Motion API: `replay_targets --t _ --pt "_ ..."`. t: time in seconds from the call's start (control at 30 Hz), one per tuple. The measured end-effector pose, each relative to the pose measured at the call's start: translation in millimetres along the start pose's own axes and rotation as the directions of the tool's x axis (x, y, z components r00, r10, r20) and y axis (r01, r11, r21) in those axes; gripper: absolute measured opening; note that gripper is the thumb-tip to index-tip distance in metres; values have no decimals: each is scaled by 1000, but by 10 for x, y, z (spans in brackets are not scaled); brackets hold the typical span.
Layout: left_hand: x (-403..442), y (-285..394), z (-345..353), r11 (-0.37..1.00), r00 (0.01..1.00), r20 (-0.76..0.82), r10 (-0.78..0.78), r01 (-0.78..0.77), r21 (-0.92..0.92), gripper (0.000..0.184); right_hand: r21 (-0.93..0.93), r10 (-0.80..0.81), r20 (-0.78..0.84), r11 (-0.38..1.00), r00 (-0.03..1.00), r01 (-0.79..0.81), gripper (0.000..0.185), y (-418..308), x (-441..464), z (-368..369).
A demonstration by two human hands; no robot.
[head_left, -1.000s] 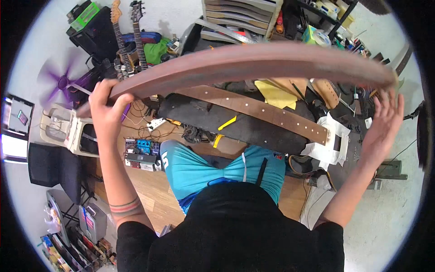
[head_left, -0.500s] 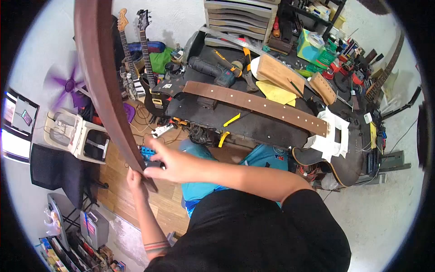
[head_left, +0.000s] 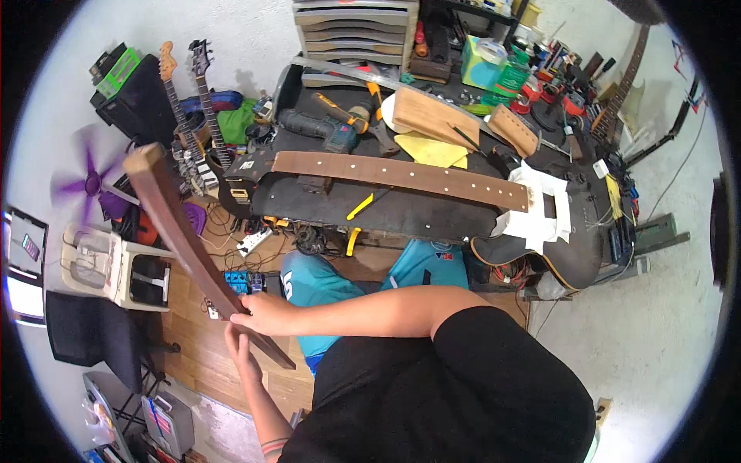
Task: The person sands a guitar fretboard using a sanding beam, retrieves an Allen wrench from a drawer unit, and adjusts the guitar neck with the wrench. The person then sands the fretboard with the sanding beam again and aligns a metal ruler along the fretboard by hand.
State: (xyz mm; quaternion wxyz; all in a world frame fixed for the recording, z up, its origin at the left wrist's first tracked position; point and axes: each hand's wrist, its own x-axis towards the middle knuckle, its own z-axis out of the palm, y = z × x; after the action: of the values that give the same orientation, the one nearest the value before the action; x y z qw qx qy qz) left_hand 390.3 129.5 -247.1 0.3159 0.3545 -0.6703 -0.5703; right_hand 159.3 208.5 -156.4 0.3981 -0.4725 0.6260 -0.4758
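A long dark-brown wooden bar slants across the left side, one end raised toward the camera and the other low by my legs. My right hand is closed round its lower part, thumb across the top. Just below, my left hand has its fingers stretched out against the bar's edge; their tips are partly hidden. On the bench in front lies a guitar neck with pale dot inlays, joined to a dark guitar body. White paper covers the area round the neck's body end.
On the black bench lie a cordless drill, a yellow cloth, a wood block and a yellow cutter. Two guitars stand at the back left. A purple fan and a stacked plastic stool are at left.
The bar's raised end has dropped and come into view. My right hand, spread beside the bar before, now grips it. My left hand has loosened its fingers. The view has shifted.
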Motion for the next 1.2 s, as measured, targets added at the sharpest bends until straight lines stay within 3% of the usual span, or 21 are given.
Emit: replay_targets --t 0.03,0.07,0.13,0.17,0.2,0.23,0.33,0.47,0.5,0.6,0.73,0.8,0.87,0.93,1.0,1.07,1.2 --pt "64 176 11 1000 1000 -6 25 -25 -6 66 104 -36 -14 994 999 37 45 38 -26 61" --pt "148 344 24 999 999 -13 51 -51 -13 68 65 48 30 997 998 -50 42 -122 -135 -47" --pt "297 664 89 983 983 -20 182 -182 20 74 -25 -40 -42 999 998 39 42 157 -86 255" --pt "318 892 168 975 975 -8 221 -221 30 77 20 23 27 1000 999 -23 43 122 -131 257" --pt "331 1041 211 965 965 3 260 -260 40 80 62 -51 11 997 999 50 44 176 -171 315" --pt "351 1094 224 977 979 23 205 -206 58 89 13 -46 47 999 998 46 45 232 -197 384" --pt "341 1120 363 959 979 -117 167 -134 248 88 -71 3 190 997 982 10 51 301 -182 351" --pt "290 980 426 943 983 -99 156 -118 312 86 -227 4 367 970 930 86 57 328 -227 19" --pt "303 800 349 970 991 -96 98 -73 233 86 -238 32 363 970 931 59 55 457 -196 12" --pt "343 489 253 982 998 -41 38 -30 186 86 -118 -145 122 980 982 160 47 757 -356 -285" --pt "408 162 259 958 995 -27 95 -84 274 76 -26 -162 -126 987 979 160 35 1139 -658 -829" --pt "441 35 270 956 997 -24 73 -63 288 81 380 120 -5 918 993 -110 40 1098 -1028 -1261" --pt "505 -74 305 950 994 8 111 -108 293 84 446 145 -32 888 989 -116 46 1296 -1360 -1454" --pt "517 -37 349 955 1000 20 -1 -5 296 87 493 191 -113 863 975 -112 50 1351 -1784 -1597" --pt "556 -66 412 967 998 37 -45 34 252 87 433 270 -218 888 938 -155 38 1243 -2245 -1727" --pt "634 -134 447 952 999 45 11 -24 305 83 137 130 -461 988 878 -74 22 1373 -2533 -1750" --pt "767 -276 562 968 996 86 -27 5 250 88 372 416 -420 890 807 -265 17 1292 -3156 -1878"
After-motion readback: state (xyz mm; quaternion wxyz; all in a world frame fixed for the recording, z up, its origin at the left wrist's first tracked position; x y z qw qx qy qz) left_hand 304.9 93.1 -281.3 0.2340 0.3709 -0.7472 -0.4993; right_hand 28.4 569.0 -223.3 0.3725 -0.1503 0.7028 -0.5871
